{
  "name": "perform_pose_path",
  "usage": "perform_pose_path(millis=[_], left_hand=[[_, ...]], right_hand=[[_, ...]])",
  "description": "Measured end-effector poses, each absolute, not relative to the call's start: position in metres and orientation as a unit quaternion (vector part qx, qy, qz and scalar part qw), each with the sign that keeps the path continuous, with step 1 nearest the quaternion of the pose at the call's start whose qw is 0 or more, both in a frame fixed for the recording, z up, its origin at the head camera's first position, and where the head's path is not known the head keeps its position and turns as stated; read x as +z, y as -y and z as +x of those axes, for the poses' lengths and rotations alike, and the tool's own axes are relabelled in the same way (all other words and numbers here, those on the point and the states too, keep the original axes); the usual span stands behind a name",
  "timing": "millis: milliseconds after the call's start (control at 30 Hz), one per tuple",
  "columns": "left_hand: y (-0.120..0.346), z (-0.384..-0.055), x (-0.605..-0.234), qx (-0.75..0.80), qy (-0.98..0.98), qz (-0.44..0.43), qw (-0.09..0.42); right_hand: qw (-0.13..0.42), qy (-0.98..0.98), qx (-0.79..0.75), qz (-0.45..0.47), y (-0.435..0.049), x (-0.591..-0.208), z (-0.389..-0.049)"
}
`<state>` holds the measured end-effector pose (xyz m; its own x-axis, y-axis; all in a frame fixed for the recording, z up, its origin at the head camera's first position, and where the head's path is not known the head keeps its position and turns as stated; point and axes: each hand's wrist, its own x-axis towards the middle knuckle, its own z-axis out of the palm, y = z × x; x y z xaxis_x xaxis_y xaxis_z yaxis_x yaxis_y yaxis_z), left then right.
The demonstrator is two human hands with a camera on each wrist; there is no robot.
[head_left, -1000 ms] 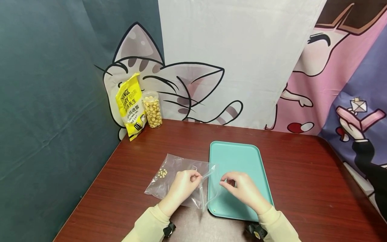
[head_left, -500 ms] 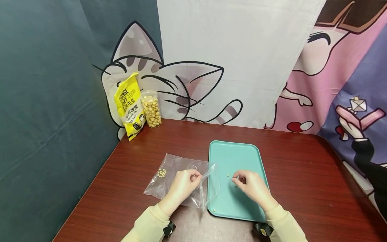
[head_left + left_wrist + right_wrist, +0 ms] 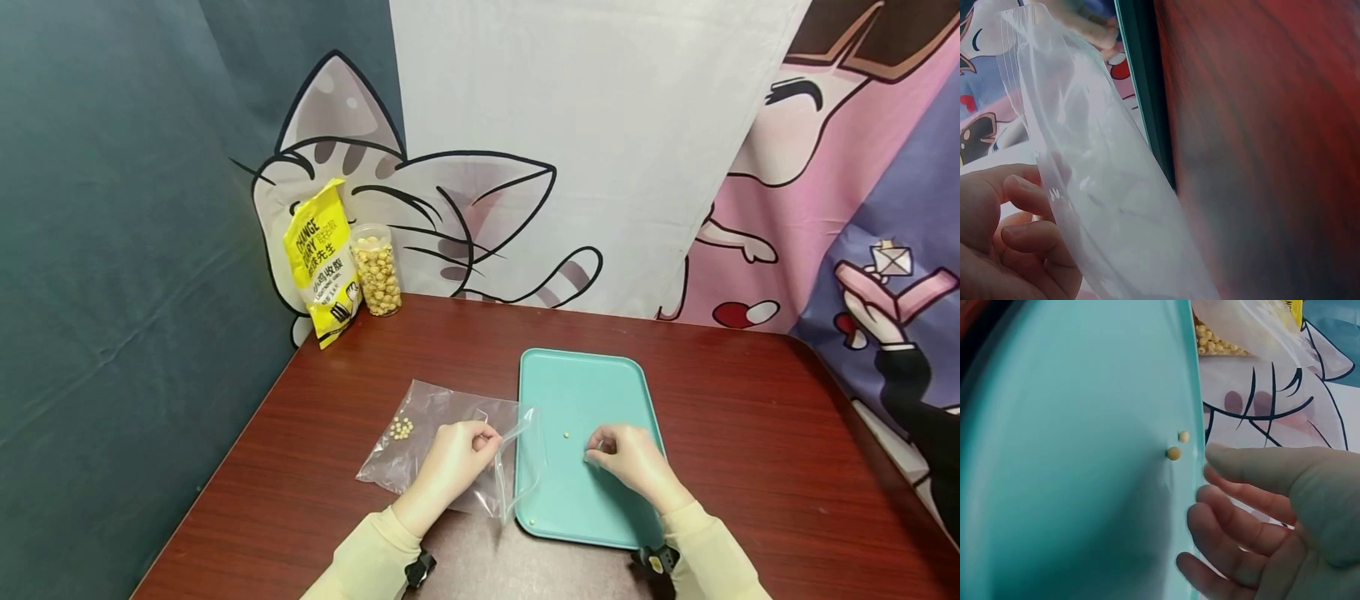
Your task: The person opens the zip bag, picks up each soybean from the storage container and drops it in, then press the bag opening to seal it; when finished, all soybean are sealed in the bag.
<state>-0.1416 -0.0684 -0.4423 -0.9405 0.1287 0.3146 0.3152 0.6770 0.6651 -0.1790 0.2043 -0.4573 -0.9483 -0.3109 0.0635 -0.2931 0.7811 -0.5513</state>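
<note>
My left hand (image 3: 456, 454) pinches the edge of a clear plastic zip bag (image 3: 442, 407) near its mouth. Several pale round beans (image 3: 401, 428) lie together in the bag's far-left part. The bag's mouth overlaps the left side of a turquoise tray (image 3: 581, 383). Over the tray hovers my right hand (image 3: 633, 457), its fingers loosely bent. In the right wrist view the thumb and fingers stand apart, with nothing between them. Two small beans (image 3: 1174, 453) lie on the tray just beyond the thumb tip. One more bean (image 3: 532, 522) rests in the tray's near-left corner.
A clear jar (image 3: 377, 271) of pale yellow round pieces stands at the back left, beside a yellow snack bag (image 3: 324, 262) leaning on the curtain. The brown table (image 3: 765, 433) extends right of the tray. Printed curtains (image 3: 615, 125) close off the back and sides.
My right hand has moved right, away from the bag's mouth, over the tray's middle. A bean on the tray has come into sight to its left. The left hand stays on the bag.
</note>
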Motion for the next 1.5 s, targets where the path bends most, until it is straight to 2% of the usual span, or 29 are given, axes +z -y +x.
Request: perform_pose_path(millis=[133, 833, 1267, 1500], left_hand=[[0.068, -0.141, -0.442, -0.382, 0.907, -0.122, 0.125], [0.067, -0.140, -0.441, -0.378, 0.908, -0.127, 0.126], [0.067, -0.140, -0.441, -0.378, 0.909, -0.122, 0.124], [0.067, -0.140, -0.440, -0.380, 0.909, -0.121, 0.122]], right_hand=[[0.046, -0.946, -0.281, -0.157, -0.203, -0.461, -0.179], [0.027, -0.958, -0.237, -0.158, -0.199, -0.459, -0.174], [-0.024, -0.952, -0.244, -0.181, -0.188, -0.448, -0.162], [-0.045, -0.926, -0.282, -0.246, -0.178, -0.440, -0.152]])
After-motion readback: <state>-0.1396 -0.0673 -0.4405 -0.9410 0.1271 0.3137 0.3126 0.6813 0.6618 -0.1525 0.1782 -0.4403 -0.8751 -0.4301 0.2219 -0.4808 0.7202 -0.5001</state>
